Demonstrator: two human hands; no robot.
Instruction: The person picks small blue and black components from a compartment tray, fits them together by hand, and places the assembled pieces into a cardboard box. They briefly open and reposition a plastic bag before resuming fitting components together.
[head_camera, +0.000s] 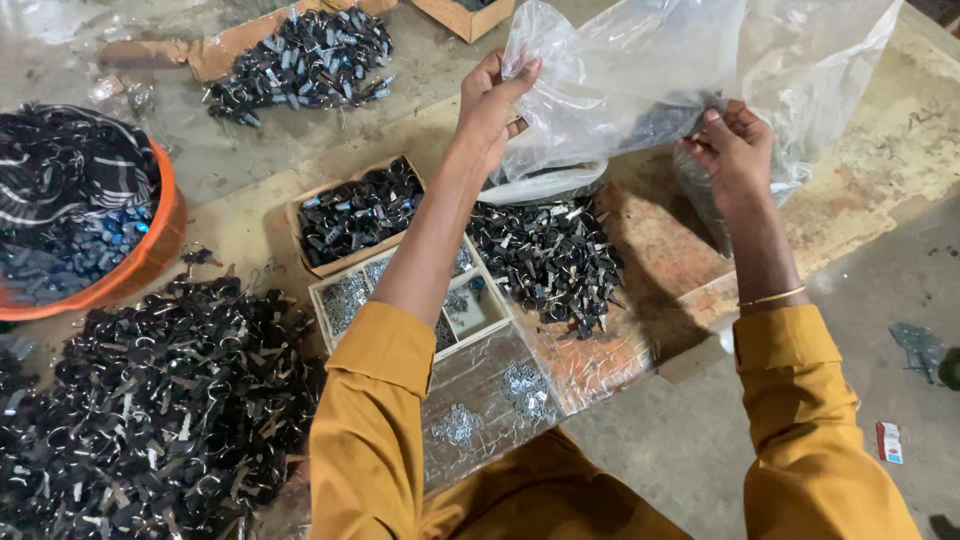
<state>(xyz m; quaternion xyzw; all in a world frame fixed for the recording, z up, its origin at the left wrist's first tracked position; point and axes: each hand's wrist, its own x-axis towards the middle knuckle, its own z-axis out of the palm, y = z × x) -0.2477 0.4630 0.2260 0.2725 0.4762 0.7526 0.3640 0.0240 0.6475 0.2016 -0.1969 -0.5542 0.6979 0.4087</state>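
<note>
Both my hands hold up a large clear plastic bag (640, 70) above the work surface. My left hand (490, 105) pinches the bag's left edge near its top. My right hand (735, 150) grips a fold at the bag's lower right. Some dark small parts show dimly through the plastic near my right hand. Under the bag lies a pile of small black metal clips (548, 255) on a shiny foil-covered board (600, 360). My sleeves are mustard yellow, and a thin bangle sits on my right wrist.
An open cardboard box of black clips (355, 210) and a white divided tray (470, 310) sit by my left arm. A big heap of clips (150, 400) lies at left, an orange basin (150, 250) beyond it, another pile (305, 60) at the top.
</note>
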